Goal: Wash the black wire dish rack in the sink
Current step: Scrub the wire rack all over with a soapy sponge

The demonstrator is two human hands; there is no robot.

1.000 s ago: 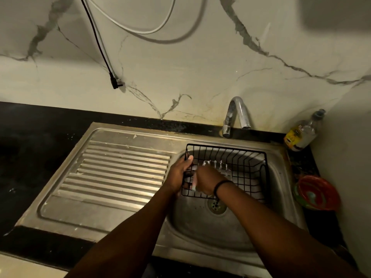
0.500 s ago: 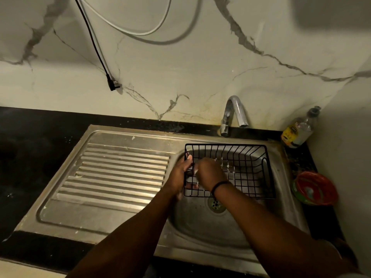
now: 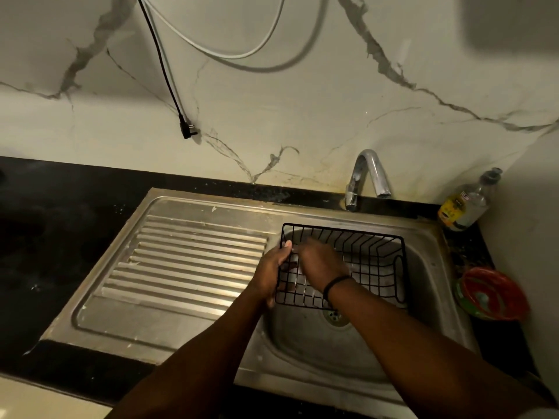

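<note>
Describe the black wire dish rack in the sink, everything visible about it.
The black wire dish rack is an open rectangular basket of thin dark wire in a grid, apparently metal. It sits tilted in the steel sink, above the drain and below the tap. The left hand grips its left rim; the right hand reaches inside, pressed to the grid. No dishes show in it.

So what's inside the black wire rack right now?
Only the right hand, reaching into the black wire rack near its left end; the left hand grips that end. No dishes visible. Whatever the right hand holds is hidden.
</note>
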